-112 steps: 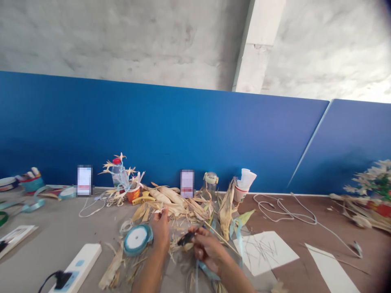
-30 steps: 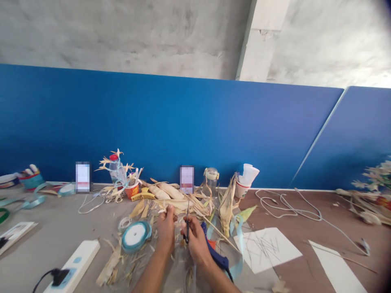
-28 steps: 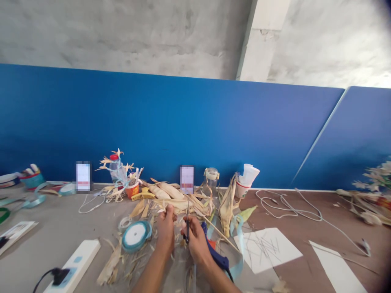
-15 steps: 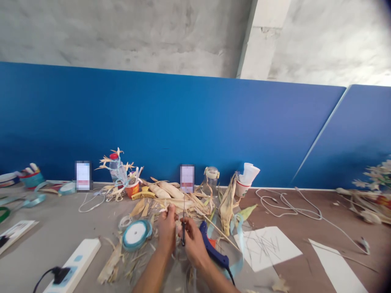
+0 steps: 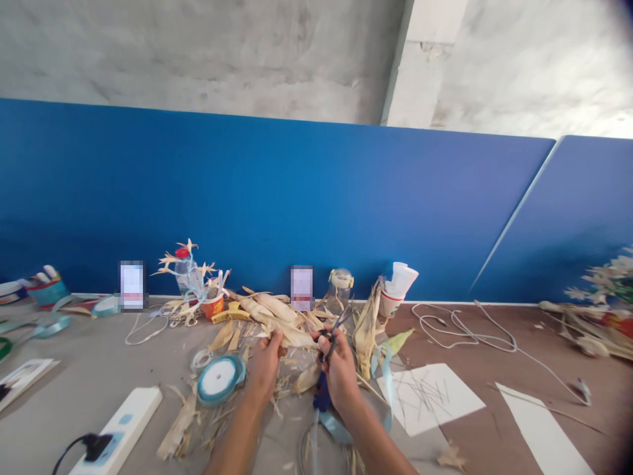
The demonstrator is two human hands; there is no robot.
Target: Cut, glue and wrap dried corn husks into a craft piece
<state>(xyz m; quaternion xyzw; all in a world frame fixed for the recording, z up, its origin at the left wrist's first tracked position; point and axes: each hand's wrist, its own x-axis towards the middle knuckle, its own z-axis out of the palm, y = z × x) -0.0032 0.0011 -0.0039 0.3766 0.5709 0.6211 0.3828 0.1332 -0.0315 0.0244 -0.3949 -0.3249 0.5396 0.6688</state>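
My right hand (image 5: 340,368) is closed around a pair of scissors (image 5: 337,324), whose blades point up and to the right. My left hand (image 5: 266,365) pinches the edge of a pale dry corn husk (image 5: 297,338), which stretches across toward the right hand; whether the right fingers touch it too I cannot tell. Behind the hands lies a heap of corn husks (image 5: 262,309). Below the right hand, a dark blue glue gun (image 5: 322,394) is mostly covered by the hand and wrist. A roll of blue ribbon (image 5: 218,380) rests left of my left hand.
A power strip (image 5: 121,429) lies front left. Along the blue partition (image 5: 277,198) stand two phones, a clear jar (image 5: 340,290), cups and a red-capped bottle. White paper with thin sticks (image 5: 430,399) and white cables (image 5: 465,333) spread to the right.
My hands have moved apart, the right one shifting right with the scissors, which now tilt right instead of standing upright. A corn husk now shows between the hands. The glue gun is more covered.
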